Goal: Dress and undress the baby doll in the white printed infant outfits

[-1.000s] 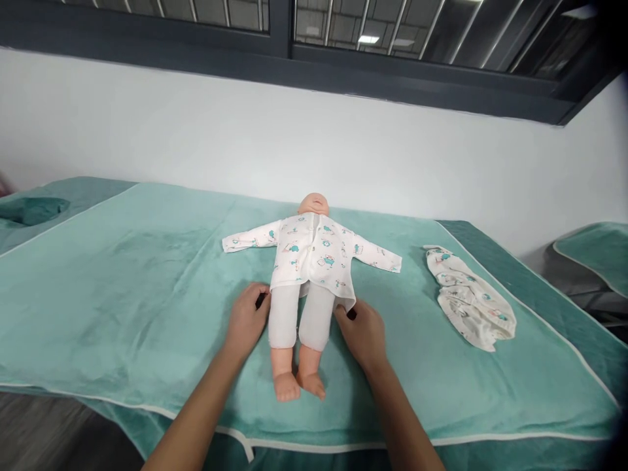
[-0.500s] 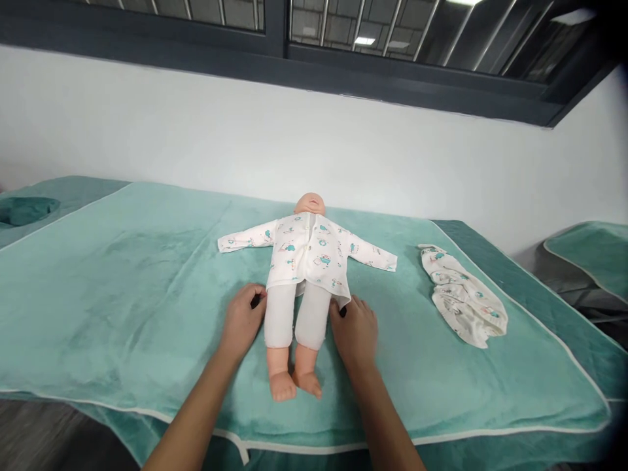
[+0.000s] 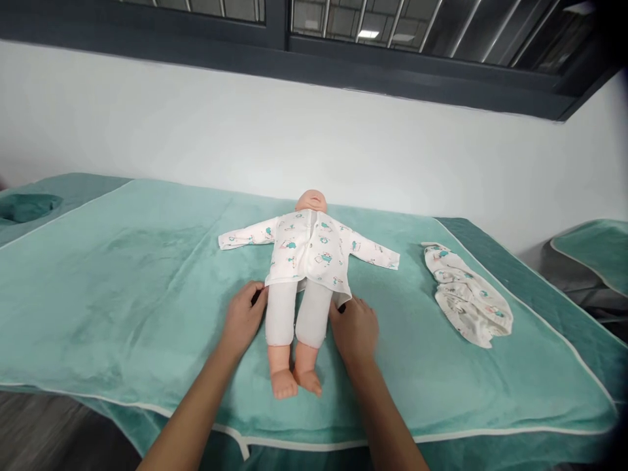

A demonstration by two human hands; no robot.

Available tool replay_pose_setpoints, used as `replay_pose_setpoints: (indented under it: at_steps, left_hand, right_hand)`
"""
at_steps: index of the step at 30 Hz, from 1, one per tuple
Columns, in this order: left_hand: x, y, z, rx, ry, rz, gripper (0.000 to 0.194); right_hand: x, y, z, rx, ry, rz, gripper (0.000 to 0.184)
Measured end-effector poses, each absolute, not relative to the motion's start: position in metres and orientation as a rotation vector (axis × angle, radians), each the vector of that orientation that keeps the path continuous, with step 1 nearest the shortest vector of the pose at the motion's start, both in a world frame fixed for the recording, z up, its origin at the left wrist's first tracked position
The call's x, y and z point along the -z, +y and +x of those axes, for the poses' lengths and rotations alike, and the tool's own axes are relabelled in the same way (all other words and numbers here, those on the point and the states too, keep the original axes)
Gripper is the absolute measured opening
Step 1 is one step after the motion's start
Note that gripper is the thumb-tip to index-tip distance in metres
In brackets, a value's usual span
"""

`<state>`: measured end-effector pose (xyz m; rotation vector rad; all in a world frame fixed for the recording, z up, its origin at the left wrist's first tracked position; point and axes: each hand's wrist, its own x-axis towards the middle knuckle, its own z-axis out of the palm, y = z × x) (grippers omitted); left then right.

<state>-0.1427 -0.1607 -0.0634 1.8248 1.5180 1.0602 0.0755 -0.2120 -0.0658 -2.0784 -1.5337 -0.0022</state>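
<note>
A baby doll [image 3: 281,314] lies on its back, head toward the wall, legs toward me. It wears a white printed baby shirt [image 3: 309,252], sleeves spread out to both sides. White cloth covers the upper legs, and the feet are bare. My left hand [image 3: 245,317] is closed in a pinch at the shirt's left hem corner, beside the hip. At the right hem corner, which is lifted a little, my right hand [image 3: 356,329] is closed the same way. Its fingertips are partly hidden. Printed baby pants [image 3: 468,294] lie crumpled to the right of the doll.
A green plush sheet [image 3: 122,294] with white edging covers the bed. Behind it stands a white wall [image 3: 196,124] below a dark-framed barred window [image 3: 318,59]. A darker green bundle [image 3: 29,207] is at the far left, and another green-covered surface [image 3: 596,252] at the right.
The view has shifted very slightly. My hands, the doll and the clothes otherwise keep their places.
</note>
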Motion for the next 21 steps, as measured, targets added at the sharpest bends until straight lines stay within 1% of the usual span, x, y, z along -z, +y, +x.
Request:
replay_pose_setpoints:
  at_steps: [3, 6, 10, 12, 15, 17, 19, 21]
  left_hand:
    - [0.063, -0.16, -0.142, -1.073, 1.588, 1.774, 0.025]
    - [0.062, -0.163, -0.144, -1.191, 1.666, 1.667, 0.022]
    - [0.061, -0.169, -0.145, -1.348, 1.761, 1.593, 0.019]
    - [0.062, -0.17, -0.146, -1.334, 1.776, 1.611, 0.017]
    - [0.064, -0.172, -0.147, -1.188, 1.763, 1.741, 0.016]
    - [0.064, -0.174, -0.148, -1.12, 1.741, 1.817, 0.015]
    - [0.064, -0.176, -0.149, -1.138, 1.693, 1.808, 0.017]
    - [0.063, -0.178, -0.15, -1.216, 1.638, 1.718, 0.022]
  right_hand:
    - [0.064, -0.21, 0.075, 0.002, -1.51, -2.1, 0.029]
    - [0.064, -0.211, 0.078, -0.013, -1.505, -2.069, 0.029]
    - [0.064, -0.214, 0.087, -0.143, -1.457, -1.993, 0.034]
    - [0.063, -0.217, 0.092, -0.197, -1.448, -1.964, 0.035]
    - [0.064, -0.224, 0.099, -0.204, -1.454, -1.951, 0.036]
    - [0.067, -0.232, 0.103, -0.227, -1.384, -1.909, 0.033]
    - [0.071, -0.24, 0.104, -0.246, -1.291, -1.815, 0.026]
    - [0.072, -0.244, 0.103, -0.271, -1.262, -1.698, 0.025]
